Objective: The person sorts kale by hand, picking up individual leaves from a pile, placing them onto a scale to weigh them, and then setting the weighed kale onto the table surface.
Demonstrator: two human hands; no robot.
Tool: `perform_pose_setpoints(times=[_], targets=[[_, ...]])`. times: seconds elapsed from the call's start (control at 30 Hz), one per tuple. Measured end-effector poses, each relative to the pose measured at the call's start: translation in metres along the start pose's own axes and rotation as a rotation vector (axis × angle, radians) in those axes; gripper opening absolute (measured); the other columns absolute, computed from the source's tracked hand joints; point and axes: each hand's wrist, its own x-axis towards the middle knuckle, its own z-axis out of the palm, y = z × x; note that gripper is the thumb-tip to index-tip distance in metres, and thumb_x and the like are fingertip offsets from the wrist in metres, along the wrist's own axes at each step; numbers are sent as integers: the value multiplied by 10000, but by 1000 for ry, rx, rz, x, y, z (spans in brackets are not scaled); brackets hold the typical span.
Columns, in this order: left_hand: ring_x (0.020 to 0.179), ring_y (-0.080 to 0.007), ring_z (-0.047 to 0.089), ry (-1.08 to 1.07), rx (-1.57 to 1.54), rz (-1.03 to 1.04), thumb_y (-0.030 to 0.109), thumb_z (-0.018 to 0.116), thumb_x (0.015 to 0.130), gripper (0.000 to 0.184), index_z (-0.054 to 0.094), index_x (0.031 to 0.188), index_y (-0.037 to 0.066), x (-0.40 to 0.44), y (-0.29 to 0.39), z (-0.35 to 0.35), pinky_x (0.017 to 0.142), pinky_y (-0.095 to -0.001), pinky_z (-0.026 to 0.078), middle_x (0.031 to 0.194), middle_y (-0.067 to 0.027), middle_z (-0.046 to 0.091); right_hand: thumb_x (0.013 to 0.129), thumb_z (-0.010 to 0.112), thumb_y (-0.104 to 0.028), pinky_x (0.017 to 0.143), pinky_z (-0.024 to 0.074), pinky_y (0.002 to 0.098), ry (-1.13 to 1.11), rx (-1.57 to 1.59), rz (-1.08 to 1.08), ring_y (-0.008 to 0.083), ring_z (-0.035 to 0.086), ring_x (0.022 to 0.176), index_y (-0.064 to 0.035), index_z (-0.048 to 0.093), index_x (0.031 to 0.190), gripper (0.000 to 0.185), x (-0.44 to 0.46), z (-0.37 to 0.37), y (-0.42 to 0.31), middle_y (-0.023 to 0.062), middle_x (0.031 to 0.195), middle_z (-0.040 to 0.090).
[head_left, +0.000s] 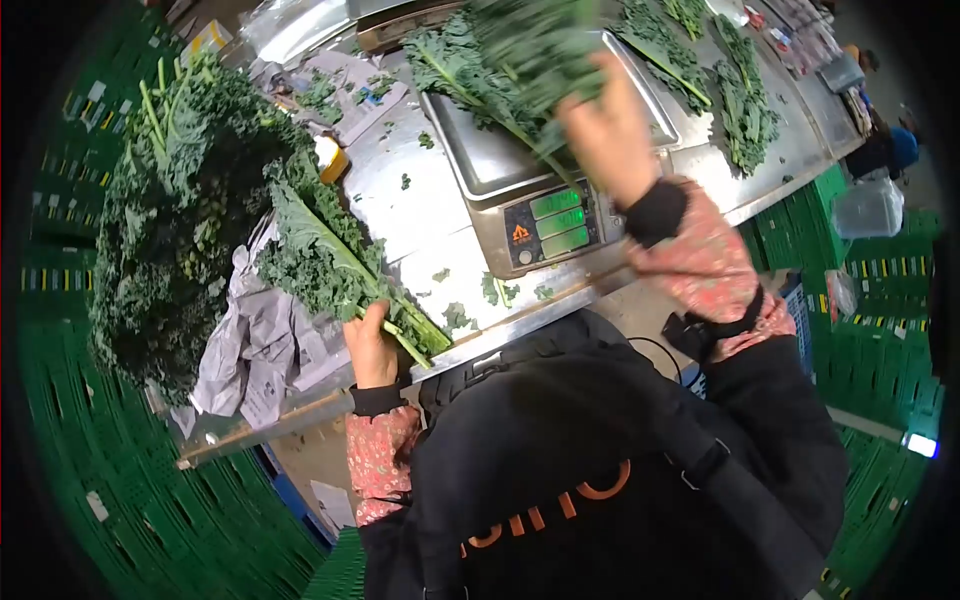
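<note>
Metal table (395, 230), diagonal kale (338, 262) in left hand (372, 350), stems (428, 332) bodyward

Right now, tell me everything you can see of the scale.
The scale stands near the front edge of the metal table. It has a rimmed, shiny metal tray and a front panel with three lit green windows (digits unclear), an orange mark and a pale round button. A kale leaf lies on the tray, its stem reaching past the rim. The right hand, holding blurred kale, hides part of the tray.
</note>
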Motion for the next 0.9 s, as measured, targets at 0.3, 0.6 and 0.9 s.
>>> perform_pose_setpoints(times=[0.3, 0.6, 0.9], targets=[[850, -132, 540, -54, 33, -103, -8, 565, 782, 174, 548, 952, 28, -14, -22, -24, 758, -303, 451, 914, -44, 552, 780, 636, -207, 860, 421, 408, -904, 54, -81, 393, 471, 1028, 33, 130, 1380, 821, -145, 99, -42, 242, 1153, 385], [990, -144, 539, -126, -252, -161, 41, 577, 835, 291, 532, 1120, -4, -7, -13, 6, 841, -302, 434, 1084, -64, 580, 762, 549, -83, 724, 496, 409, -850, -114, -173, 332, 553, 934, -32, 266, 1367, 670, -122, 99, -41, 157, 988, 540], [895, -187, 584, -99, -309, -144, 3, 576, 811, 328, 510, 1127, -50, 4, -8, 18, 757, -331, 506, 1051, -106, 599, 731, 518, 59, 577, 505, 326, -104, -104, -419, 279, 619, 712, -87, 318, 1375, 689, -46, 58, -22, 140, 1005, 611]])
